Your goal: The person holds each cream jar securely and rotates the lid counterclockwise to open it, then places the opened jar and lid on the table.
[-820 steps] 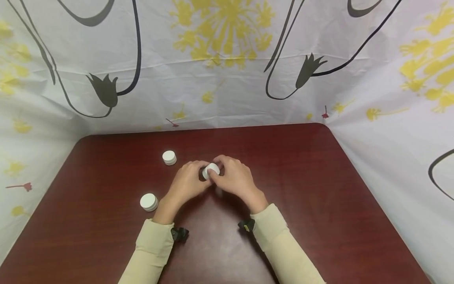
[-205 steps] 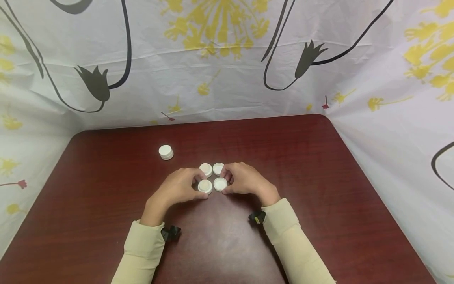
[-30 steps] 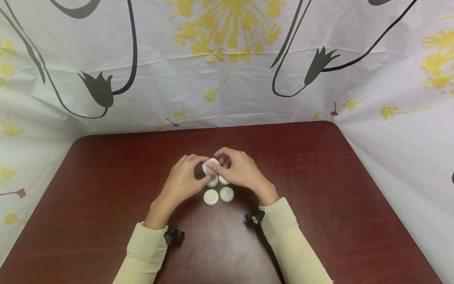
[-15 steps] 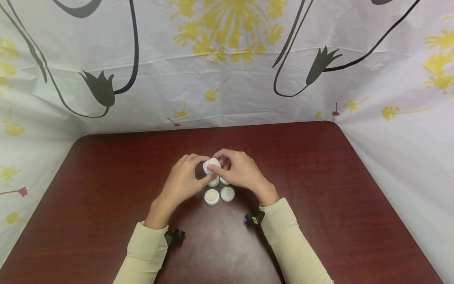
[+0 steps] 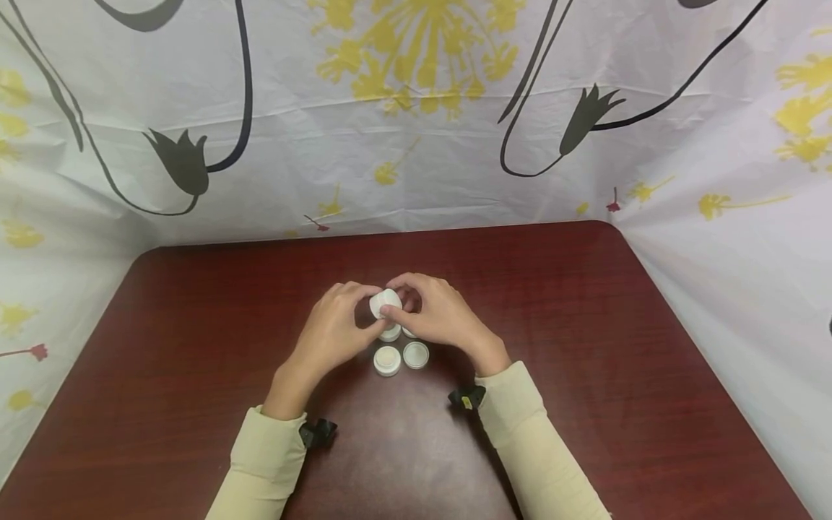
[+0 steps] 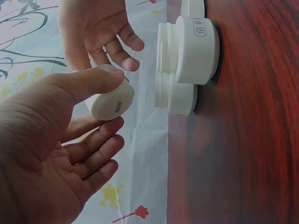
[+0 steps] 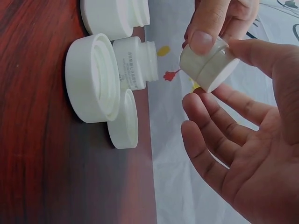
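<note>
Both hands hold one small white cream jar [image 5: 386, 303] above the table in the head view. My left hand [image 5: 331, 325] grips it between thumb and fingers from the left. From the right, my right hand [image 5: 442, 310] pinches it with thumb and forefinger. A seam between lid and body shows on this jar [image 7: 208, 65] in the right wrist view, so the lid sits on it. Below the hands stands a lidless jar [image 5: 391, 333], partly hidden. Nearer stands another lidless jar [image 5: 387, 361], with an upturned lid [image 5: 416, 354] to its right.
A second lid [image 7: 124, 121] lies beside the jars, mostly covered by the right hand in the head view. The dark red table [image 5: 552, 347] extends to both sides. A patterned white cloth [image 5: 390, 180] hangs behind it and along its sides.
Two closed jars from the left were brought to the middle since the oldest frame. Two jars now stand lidless; the third has been lifted into both hands. Over the last second the hands barely moved.
</note>
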Demonstrator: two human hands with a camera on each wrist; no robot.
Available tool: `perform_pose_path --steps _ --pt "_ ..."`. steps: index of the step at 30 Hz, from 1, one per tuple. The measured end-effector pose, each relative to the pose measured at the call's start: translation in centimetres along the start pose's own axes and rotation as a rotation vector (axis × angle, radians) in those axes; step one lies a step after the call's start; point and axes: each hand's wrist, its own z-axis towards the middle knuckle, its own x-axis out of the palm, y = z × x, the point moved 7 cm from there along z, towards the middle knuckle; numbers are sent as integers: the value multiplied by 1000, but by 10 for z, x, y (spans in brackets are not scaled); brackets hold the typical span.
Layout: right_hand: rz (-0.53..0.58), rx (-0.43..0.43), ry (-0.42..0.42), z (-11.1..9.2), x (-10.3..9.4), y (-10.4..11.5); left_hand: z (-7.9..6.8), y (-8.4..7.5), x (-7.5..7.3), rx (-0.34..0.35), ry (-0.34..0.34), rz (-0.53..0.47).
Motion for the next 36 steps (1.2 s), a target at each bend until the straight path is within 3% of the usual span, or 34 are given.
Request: perform_pose_path --steps 10,36 --pt "1 140 -54 -2 -6 -7 0 -3 0 2 -2 -1" --pt "-33 49 -21 0 -3 3 0 -1 -3 7 -1 20"
